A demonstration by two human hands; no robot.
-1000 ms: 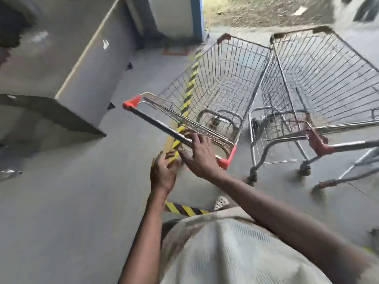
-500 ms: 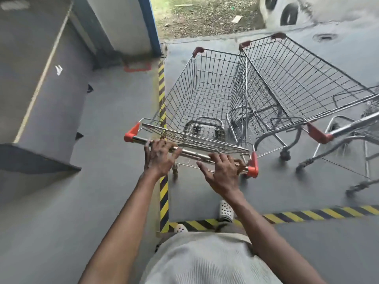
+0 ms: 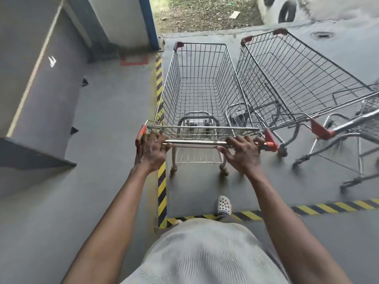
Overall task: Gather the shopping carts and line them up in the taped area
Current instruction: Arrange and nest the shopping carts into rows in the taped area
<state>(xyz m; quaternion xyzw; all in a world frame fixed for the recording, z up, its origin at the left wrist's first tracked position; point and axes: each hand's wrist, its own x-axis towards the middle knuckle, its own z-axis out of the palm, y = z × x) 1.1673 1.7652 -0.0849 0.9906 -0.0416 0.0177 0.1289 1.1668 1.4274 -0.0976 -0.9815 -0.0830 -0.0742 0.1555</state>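
Three carts are in sight, and the one in hand, the near cart [image 3: 198,89], stands inside the taped area on the grey floor [image 3: 92,191], its left flank running just beside the left tape strip [image 3: 159,83]. The person stands at the rear tape strip [image 3: 328,209], one white clog [image 3: 224,204] just over it. The left hand [image 3: 150,149] is curled round the handle bar [image 3: 196,142] by its red end cap; the right hand [image 3: 244,154] hooks its fingers over the bar's other end, thumb splayed, a looser hold. The second cart [image 3: 291,78] sits just to the right but skewed, nose swung in against the near cart's basket; whether the wires touch I cannot tell. A third cart [image 3: 367,121] pokes in at the right edge, also askew. I'd judge this the parking step for the first cart: it looks nearly square to the strip. The next move, I reckon, calls for a short straight push to seat it, then letting go and turning to the skewed cart, swinging its handle end round so it lies parallel.
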